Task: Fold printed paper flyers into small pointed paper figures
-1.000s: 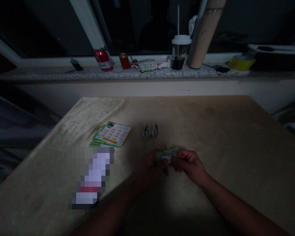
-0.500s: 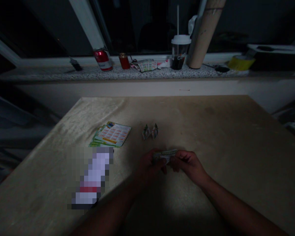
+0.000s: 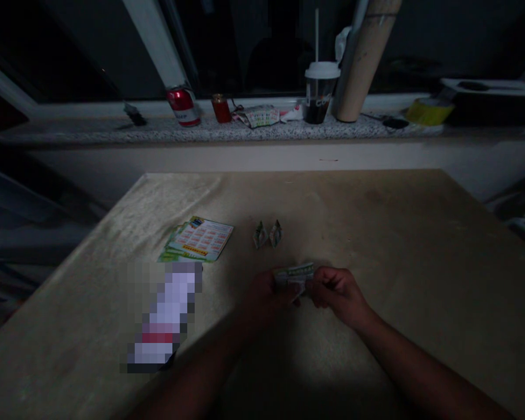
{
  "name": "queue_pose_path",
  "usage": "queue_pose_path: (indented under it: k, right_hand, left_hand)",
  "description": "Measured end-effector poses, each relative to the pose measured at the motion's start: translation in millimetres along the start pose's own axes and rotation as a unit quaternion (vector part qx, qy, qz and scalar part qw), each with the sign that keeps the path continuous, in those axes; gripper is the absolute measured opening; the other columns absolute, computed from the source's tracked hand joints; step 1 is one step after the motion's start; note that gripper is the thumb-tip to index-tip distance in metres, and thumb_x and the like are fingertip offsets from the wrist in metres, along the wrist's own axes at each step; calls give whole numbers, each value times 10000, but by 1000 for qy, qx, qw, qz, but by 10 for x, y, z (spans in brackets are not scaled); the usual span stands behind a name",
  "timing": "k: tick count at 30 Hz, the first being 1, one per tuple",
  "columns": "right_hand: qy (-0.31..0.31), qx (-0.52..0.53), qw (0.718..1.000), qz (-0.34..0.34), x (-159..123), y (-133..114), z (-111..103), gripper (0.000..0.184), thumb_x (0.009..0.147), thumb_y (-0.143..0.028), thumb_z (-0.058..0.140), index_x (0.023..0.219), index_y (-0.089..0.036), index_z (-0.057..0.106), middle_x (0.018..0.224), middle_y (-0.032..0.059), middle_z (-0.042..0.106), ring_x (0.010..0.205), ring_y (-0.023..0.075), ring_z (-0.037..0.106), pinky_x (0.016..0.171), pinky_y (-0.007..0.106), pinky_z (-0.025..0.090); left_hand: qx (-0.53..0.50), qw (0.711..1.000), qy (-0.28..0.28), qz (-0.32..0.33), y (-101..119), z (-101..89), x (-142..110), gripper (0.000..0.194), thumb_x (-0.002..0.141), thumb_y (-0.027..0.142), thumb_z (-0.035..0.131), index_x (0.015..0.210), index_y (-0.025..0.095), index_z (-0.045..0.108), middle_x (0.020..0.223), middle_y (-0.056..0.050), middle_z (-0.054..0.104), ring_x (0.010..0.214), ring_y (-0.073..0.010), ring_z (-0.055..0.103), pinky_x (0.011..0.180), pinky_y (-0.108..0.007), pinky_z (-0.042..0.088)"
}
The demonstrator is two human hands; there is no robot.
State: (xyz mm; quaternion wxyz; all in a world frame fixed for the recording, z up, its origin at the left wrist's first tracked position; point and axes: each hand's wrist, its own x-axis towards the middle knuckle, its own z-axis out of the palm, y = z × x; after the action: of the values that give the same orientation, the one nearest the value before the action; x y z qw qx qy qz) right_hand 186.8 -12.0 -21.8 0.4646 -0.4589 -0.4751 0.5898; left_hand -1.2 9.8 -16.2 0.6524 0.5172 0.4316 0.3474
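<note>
Between my two hands is a folded piece of printed paper (image 3: 295, 273), greenish along its upper edge. My left hand (image 3: 269, 291) is closed on its left part, with the thumb across the front. My right hand (image 3: 336, 291) pinches the right end, its fingers curled. Just beyond the hands, two small folded paper shapes (image 3: 268, 234) with pointed tops stand side by side on the table. Left of them lies a fanned stack of printed calendar cards (image 3: 203, 238) with green edges.
A pixelated oblong item (image 3: 166, 315) lies on the table (image 3: 398, 233) left of my forearms. Along the granite windowsill (image 3: 135, 133) stand a red can (image 3: 184, 108), a small red jar (image 3: 221, 109), a lidded cup with straw (image 3: 319, 93), a cardboard tube (image 3: 365, 64) and yellow tape (image 3: 429, 112).
The folded paper has tilted, so more of its greenish upper face shows. My right hand has shifted slightly right, its fingers more curled. The things on the table have not moved.
</note>
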Motion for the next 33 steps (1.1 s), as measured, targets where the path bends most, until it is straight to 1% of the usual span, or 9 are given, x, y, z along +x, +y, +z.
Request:
queue_pose_path:
  k: [3,6,10,13,19,22,27,33]
  right_hand:
    - [-2,0,1000,1,2,19,-1,397,781,-479,781,582,-195,588,462,-25,557,400,94,442,409,231,352]
    - [-2,1,1000,3,3,31,15,385,781,-471,780,587,-193,598,469,-20,565,409,95,450,420,234,356]
    - [6,1,1000,3,0,28,44,352,769,-481,781,635,-183,652,502,-12,587,431,99,470,438,237,373]
    - [13,-5,1000,1,-11,24,60,352,773,-484,775,639,-174,676,511,-7,587,438,101,467,436,238,362]
    - [38,-14,999,-13,-39,42,62,378,784,-462,772,585,-178,619,495,-31,522,449,89,410,439,235,313]
    - [38,-15,999,-14,-35,43,68,374,792,-467,759,595,-178,627,495,-23,546,445,94,437,441,237,336]
    - [18,-20,1000,3,-23,7,102,351,787,-441,763,593,-164,667,504,-1,595,434,97,482,436,232,367]
    - [17,-20,1000,9,-24,-29,113,348,781,-419,764,572,-170,639,496,-11,587,439,96,505,441,220,395]
  left_hand:
    - [7,1000,-3,-11,-6,-38,13,223,750,340,784,782,131,713,593,11,605,524,-108,510,502,-220,381]
    - [5,1000,7,-21,-13,-47,12,213,722,319,799,765,134,703,568,25,569,510,-103,486,492,-220,358]
    - [-14,999,28,-26,10,-16,-4,219,728,348,779,747,149,690,572,23,561,508,-110,481,499,-234,366]
    - [-27,998,45,-27,37,9,-12,216,716,355,780,749,158,696,592,14,577,530,-121,493,509,-241,370]
    - [-35,997,61,-38,37,38,-19,219,659,321,822,717,149,699,584,16,584,536,-123,501,521,-247,379]
    - [-40,996,69,-38,30,48,-24,229,663,339,818,724,150,705,579,18,581,535,-123,493,520,-250,377]
    - [-45,996,72,-40,29,56,-28,206,714,336,785,759,143,725,604,0,617,547,-132,511,528,-256,380]
    - [-46,995,83,-30,-13,69,-9,189,690,319,791,759,152,735,644,-8,653,594,-150,557,567,-266,410]
